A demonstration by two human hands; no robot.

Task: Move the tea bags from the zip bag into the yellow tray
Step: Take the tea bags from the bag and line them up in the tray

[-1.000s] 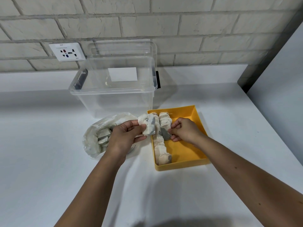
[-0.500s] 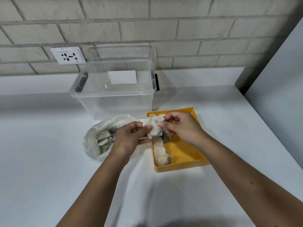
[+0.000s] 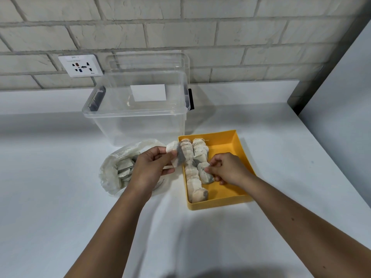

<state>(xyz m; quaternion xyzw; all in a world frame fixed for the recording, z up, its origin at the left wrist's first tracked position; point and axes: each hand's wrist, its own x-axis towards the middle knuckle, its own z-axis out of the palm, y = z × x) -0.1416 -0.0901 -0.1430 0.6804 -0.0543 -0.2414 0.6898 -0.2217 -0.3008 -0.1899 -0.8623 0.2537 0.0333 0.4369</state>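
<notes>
A yellow tray sits on the white counter with two rows of tea bags along its left side. My right hand is inside the tray and pinches a tea bag at the near end of the second row. My left hand holds a small stack of tea bags just left of the tray's rim. Behind and under my left hand lies the crumpled clear zip bag, with several tea bags still visible inside it.
A clear plastic storage bin with its lid propped behind stands just behind the zip bag and tray. A wall socket is on the brick wall. A grey vertical panel borders the counter at the right.
My right hand took a tea bag from the stack in my left hand and carried it down into the tray's second row. My left hand stayed beside the tray.
</notes>
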